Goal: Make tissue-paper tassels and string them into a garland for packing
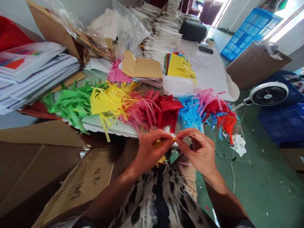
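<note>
My left hand and my right hand meet fingertip to fingertip in front of the table edge. Both pinch a small bit of yellow tissue paper; yellow fringe hangs below my left hand, partly hidden by it. Just beyond my hands lies a row of fringed tissue paper: a green bundle, a yellow bundle, a pink bundle, a dark red bundle, a blue bundle and an orange-red bundle at the right end.
Stacked printed sheets stand at left, above a cardboard box. A white plastic container sits behind the fringes, near yellow sheets and a tall paper pile. To the right are a fan and a blue crate.
</note>
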`<state>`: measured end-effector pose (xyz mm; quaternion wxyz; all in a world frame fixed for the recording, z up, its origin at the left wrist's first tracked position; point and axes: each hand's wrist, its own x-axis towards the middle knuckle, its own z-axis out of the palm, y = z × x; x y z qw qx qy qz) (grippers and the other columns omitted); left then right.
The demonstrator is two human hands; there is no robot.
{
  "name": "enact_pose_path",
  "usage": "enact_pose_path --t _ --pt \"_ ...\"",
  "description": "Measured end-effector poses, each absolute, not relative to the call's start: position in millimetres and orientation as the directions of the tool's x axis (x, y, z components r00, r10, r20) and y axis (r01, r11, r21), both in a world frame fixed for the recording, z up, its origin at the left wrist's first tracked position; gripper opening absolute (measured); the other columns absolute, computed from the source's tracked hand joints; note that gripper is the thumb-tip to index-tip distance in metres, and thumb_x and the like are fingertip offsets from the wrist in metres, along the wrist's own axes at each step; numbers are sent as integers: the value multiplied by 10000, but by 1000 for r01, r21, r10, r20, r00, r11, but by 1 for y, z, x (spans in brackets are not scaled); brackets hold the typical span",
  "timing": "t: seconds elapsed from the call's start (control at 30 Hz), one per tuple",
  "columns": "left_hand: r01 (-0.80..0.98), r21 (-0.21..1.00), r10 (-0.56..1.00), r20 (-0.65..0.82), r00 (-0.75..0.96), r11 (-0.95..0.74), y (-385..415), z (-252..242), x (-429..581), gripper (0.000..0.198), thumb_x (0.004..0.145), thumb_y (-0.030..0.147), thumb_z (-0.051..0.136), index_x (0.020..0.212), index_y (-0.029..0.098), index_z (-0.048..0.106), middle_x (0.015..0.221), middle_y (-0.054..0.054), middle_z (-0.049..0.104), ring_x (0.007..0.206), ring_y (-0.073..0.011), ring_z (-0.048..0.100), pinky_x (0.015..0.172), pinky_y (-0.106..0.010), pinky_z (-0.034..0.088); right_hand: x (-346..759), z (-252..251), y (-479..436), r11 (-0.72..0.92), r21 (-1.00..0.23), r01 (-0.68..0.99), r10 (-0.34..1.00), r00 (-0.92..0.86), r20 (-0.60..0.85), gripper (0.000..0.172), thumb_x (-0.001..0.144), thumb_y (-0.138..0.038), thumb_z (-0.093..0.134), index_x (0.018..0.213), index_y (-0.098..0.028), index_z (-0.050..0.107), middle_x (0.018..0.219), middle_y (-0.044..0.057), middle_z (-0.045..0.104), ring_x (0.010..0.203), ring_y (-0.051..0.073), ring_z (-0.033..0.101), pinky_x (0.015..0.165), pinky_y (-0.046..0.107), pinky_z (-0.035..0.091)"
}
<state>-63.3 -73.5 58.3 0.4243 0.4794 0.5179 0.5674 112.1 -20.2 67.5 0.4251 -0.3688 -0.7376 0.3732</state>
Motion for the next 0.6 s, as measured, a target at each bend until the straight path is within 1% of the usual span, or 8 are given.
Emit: enact_pose_path --t 0.1,0.2,0.3,0.43,0.5,0.53,0.6 --pt "-52 998 987 28 -160 -37 -74 56 -62 151 882 329 801 855 182 787 838 -38 771 763 -160 686 720 -244 530 114 66 -24 498 -832 244 838 -384 388 118 924 -191 741 962 -295 701 933 23 737 869 207 703 775 381 566" --pt "-135 991 992 -24 -124 7 -74 55 -59 184 875 357 812 875 176 779 838 -38 770 754 -158 686 701 -237 529 114 64 -26 504 -844 183 828 -379 413 138 931 -170 716 960 -299 675 935 25 727 890 218 702 794 399 572" --pt "-117 993 992 11 -124 -26 -74 55 -58 169 891 347 800 874 180 781 833 -34 769 748 -148 677 698 -232 519 115 61 -26 469 -867 170 852 -345 393 127 938 -175 716 948 -296 677 939 19 724 893 209 702 801 386 569" --pt "-1 993 978 116 -173 -118 -73 58 -58 120 910 297 779 860 188 789 843 -33 773 765 -153 682 745 -248 530 118 60 -26 442 -871 216 875 -318 365 148 922 -189 764 991 -314 728 966 8 750 907 199 712 828 373 569" --pt "46 987 970 159 -184 -153 -72 58 -56 102 913 275 773 856 194 795 847 -31 777 774 -156 689 766 -256 537 119 61 -27 450 -867 216 873 -311 376 154 915 -192 777 990 -320 738 951 4 758 885 201 714 808 374 567" --pt "53 987 969 162 -189 -155 -72 57 -55 102 914 270 772 848 196 795 837 -27 776 772 -155 691 766 -255 539 119 61 -27 458 -862 216 870 -309 385 148 918 -187 772 978 -318 738 938 4 757 874 203 711 792 376 562" --pt "19 993 972 119 -201 -117 -72 55 -53 103 909 278 782 846 196 786 815 -18 770 761 -148 694 741 -243 540 119 62 -29 480 -851 216 861 -303 408 144 925 -170 753 953 -310 731 913 7 747 859 206 701 773 381 549"
